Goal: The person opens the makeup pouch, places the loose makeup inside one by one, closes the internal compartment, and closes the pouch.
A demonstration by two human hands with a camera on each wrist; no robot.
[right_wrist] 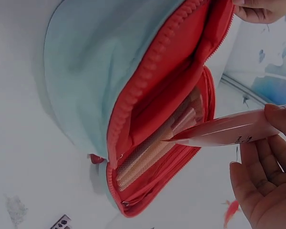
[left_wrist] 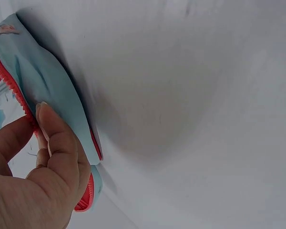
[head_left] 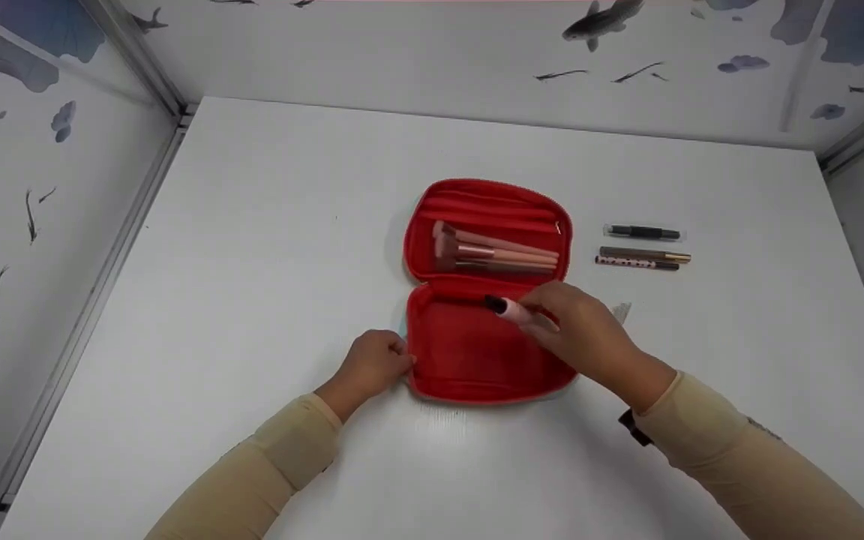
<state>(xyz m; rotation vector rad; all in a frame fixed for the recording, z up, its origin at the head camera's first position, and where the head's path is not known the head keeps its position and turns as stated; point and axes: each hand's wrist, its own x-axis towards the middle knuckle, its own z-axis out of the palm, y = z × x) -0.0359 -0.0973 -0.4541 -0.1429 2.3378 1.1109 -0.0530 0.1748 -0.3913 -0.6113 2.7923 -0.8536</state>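
Note:
An unzipped cosmetic case [head_left: 477,345], red inside and light blue outside, lies open on the table. Several pink-handled makeup brushes [head_left: 507,255] sit behind mesh in its far half; the near half shows bare red lining. My left hand [head_left: 376,364] pinches the zippered rim at the near half's left side, thumb against fingers in the left wrist view [left_wrist: 52,162]. Above the near half's right part, my right hand [head_left: 586,330] holds a pink squeeze tube [right_wrist: 229,129] between thumb and fingers. The tube's black cap [head_left: 495,304] points left in the head view; its other end tapers flat.
Right of the case lie a black double-ended pencil [head_left: 642,232], a brown tube with a gold end [head_left: 642,254] and a spotted pink pen [head_left: 634,263]. A small greyish piece [head_left: 622,311] shows partly behind my right hand. Printed panels [head_left: 402,52] wall the white table [head_left: 274,195].

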